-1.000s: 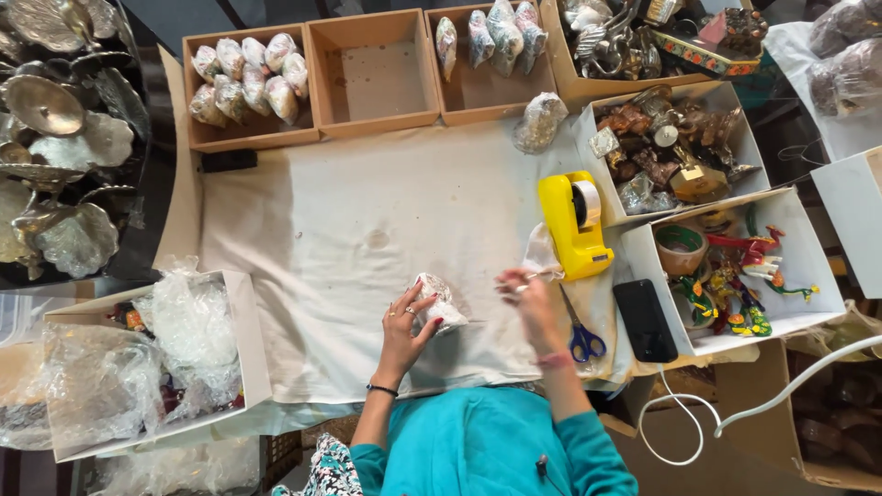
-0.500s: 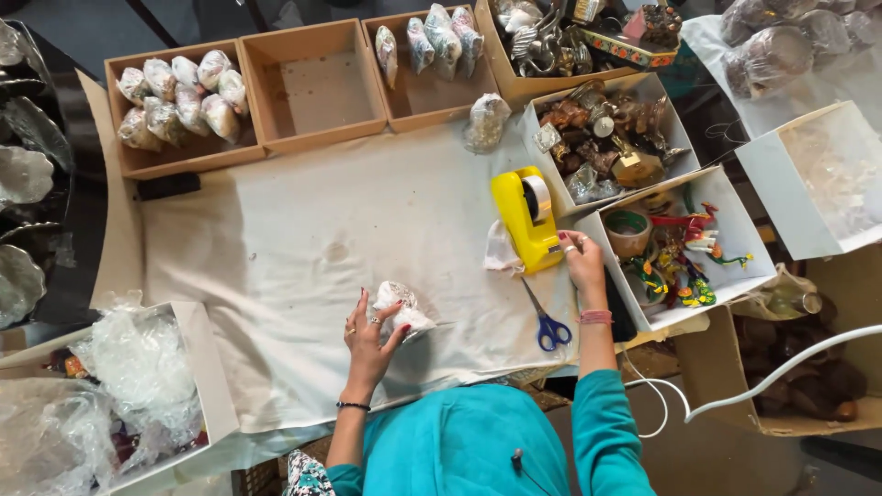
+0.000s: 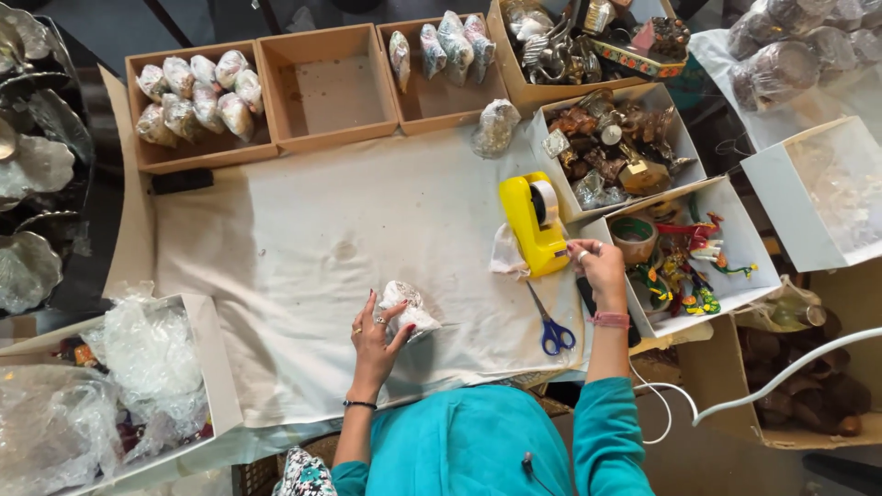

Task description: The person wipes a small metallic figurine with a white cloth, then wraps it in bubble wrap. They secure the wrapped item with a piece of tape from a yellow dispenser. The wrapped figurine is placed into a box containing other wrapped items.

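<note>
Left hand (image 3: 375, 338) — grip closed around a small bubble-wrapped bundle (image 3: 407, 308), pressing it onto the white cloth (image 3: 349, 230) near the tabletop's front edge. Right hand (image 3: 599, 266) — fingers loosely curled, holding nothing, touching the yellow tape dispenser (image 3: 535, 223) toward the right edge; blue-handled scissors (image 3: 551, 323) lie just beside.

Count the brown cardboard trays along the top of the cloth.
3: left tray full of wrapped bundles, middle tray bare, right tray with four bundles. More may lie outside the frame.

Left hand (image 3: 375, 332) fingers spread, curled in grip, forearm bent inward. Right hand (image 3: 599, 264) extended forward, fingers curled loosely.
</note>
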